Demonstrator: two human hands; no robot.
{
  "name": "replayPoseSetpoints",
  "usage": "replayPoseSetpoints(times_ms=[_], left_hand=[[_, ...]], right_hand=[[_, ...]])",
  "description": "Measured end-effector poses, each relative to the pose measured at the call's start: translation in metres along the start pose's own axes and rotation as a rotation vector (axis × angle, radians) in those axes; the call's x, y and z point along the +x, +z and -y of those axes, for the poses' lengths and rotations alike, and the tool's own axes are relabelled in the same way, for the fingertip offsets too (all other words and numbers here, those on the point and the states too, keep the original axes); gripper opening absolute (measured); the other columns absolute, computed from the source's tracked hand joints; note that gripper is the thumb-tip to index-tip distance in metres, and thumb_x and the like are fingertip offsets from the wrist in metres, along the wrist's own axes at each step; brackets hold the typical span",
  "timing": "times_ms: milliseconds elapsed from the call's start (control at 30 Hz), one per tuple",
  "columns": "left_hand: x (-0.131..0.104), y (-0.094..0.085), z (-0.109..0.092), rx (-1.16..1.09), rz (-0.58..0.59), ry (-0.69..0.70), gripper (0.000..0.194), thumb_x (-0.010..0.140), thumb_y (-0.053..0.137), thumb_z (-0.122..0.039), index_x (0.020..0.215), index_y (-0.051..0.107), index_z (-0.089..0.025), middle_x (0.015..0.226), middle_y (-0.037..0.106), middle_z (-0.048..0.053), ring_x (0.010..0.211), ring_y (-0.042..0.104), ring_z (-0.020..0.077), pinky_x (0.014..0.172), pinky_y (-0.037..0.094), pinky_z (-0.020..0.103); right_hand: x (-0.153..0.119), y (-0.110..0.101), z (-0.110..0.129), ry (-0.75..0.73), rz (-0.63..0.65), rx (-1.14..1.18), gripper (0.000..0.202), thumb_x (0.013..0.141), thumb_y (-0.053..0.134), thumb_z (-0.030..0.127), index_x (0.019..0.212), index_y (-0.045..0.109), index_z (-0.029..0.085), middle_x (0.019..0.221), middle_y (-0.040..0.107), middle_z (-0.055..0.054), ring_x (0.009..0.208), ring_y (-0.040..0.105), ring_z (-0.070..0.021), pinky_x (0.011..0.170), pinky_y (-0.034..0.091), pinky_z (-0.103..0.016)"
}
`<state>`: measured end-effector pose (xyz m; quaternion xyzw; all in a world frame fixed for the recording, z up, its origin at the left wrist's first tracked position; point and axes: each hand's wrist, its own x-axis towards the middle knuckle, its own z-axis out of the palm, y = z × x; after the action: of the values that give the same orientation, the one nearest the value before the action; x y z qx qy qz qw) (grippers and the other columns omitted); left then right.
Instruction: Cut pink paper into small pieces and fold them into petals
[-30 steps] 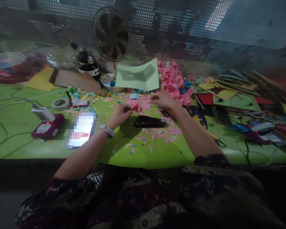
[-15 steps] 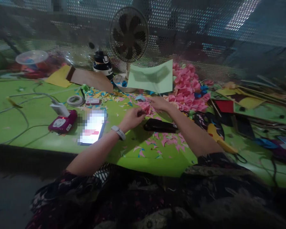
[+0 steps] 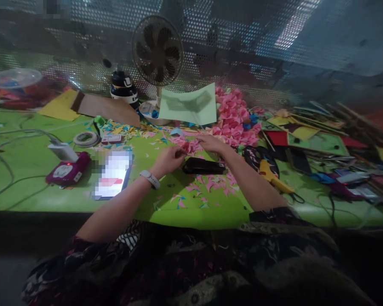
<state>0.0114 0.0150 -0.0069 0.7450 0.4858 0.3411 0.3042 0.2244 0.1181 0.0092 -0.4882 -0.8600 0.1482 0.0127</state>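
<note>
My left hand [image 3: 170, 159], with a white watch band on its wrist, is closed with curled fingertips near the left end of a black stapler [image 3: 204, 166]. Whatever those fingertips may hold is too small to make out. Beyond the stapler, my right hand [image 3: 211, 144] reaches over small pink paper pieces [image 3: 189, 147], its fingers stretched out to the left and touching or just above them. A light blue paper piece [image 3: 177, 132] lies just past the hands. Behind my right hand rises a heap of folded pink paper shapes [image 3: 234, 117].
A lit phone [image 3: 113, 174], a purple power block [image 3: 68, 169] with cables and a tape roll [image 3: 87, 138] lie left. A fan [image 3: 158, 51], a bottle [image 3: 124, 91] and a pale green sheet [image 3: 188, 104] stand behind. A yellow glue gun [image 3: 272, 176] lies right.
The whole view has shifted, so things on the table appear further left. My right hand's fingers have come slightly nearer the stapler; my left hand stays closed beside it.
</note>
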Motion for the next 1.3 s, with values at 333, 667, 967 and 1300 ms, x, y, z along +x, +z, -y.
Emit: replayPoseSetpoints(times_ms=[333, 667, 967, 1300], left_hand=[[0.0, -0.002, 0.001, 0.014, 0.001, -0.022, 0.02, 0.087, 0.058, -0.024, 0.094, 0.074, -0.013, 0.079, 0.073, 0.007, 0.065, 0.059, 0.0157, 0.061, 0.042, 0.027], [0.0, -0.001, 0.005, 0.019, -0.005, -0.001, 0.021, 0.086, 0.059, -0.025, 0.094, 0.075, -0.014, 0.079, 0.074, 0.006, 0.064, 0.059, 0.0151, 0.06, 0.042, 0.027], [-0.001, -0.002, 0.004, 0.01, 0.016, 0.0, 0.023, 0.087, 0.059, -0.026, 0.097, 0.075, -0.014, 0.084, 0.075, 0.007, 0.067, 0.061, 0.0154, 0.062, 0.044, 0.027], [0.0, -0.002, 0.005, 0.0, 0.01, -0.003, 0.021, 0.085, 0.059, -0.028, 0.092, 0.073, -0.015, 0.083, 0.075, 0.007, 0.067, 0.062, 0.0159, 0.062, 0.044, 0.027]], right_hand=[[-0.027, -0.018, -0.013, 0.205, -0.338, -0.054, 0.039, 0.091, 0.046, 0.015, 0.12, 0.072, 0.015, 0.126, 0.07, -0.014, 0.119, 0.062, -0.0305, 0.1, 0.048, -0.04], [-0.035, -0.011, -0.031, 0.341, -0.323, -0.125, 0.026, 0.086, 0.059, 0.028, 0.102, 0.075, 0.016, 0.107, 0.075, -0.015, 0.1, 0.067, -0.0303, 0.083, 0.049, -0.036], [-0.034, -0.027, -0.042, 0.22, -0.585, 0.196, 0.039, 0.083, 0.057, 0.025, 0.115, 0.073, 0.01, 0.113, 0.074, -0.014, 0.096, 0.068, -0.0247, 0.088, 0.051, -0.035], [-0.063, -0.043, -0.071, 0.373, -0.454, -0.06, 0.041, 0.086, 0.059, 0.026, 0.123, 0.07, 0.014, 0.12, 0.073, -0.012, 0.113, 0.065, -0.0297, 0.096, 0.049, -0.036]])
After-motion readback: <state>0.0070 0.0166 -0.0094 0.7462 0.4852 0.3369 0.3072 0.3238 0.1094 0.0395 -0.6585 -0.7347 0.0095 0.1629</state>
